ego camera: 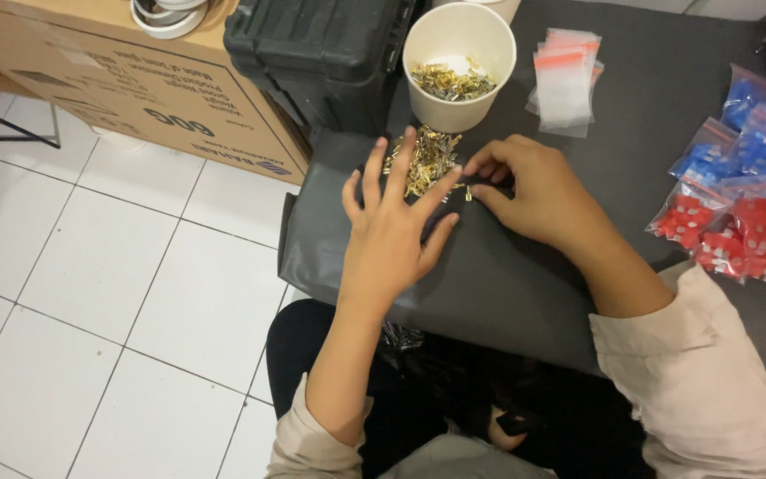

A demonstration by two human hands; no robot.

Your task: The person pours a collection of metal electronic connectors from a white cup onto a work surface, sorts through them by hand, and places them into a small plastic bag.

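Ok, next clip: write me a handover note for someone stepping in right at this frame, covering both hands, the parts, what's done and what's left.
Left hand: open, fingers spread flat on the loose pile of small gold metal pieces on the grey mat.
Right hand: fingertips pinched at the pile's right edge; whether it holds a piece cannot be told.
White paper cup behind the pile holds more gold pieces.
Empty zip bags are stacked right of the cup; filled bags of red parts and blue parts lie far right.
Done: red and blue parts bagged. Left: the gold pile and cup remain unbagged.

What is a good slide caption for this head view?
Both hands sort a pile of small brass pieces beside a white paper cup.
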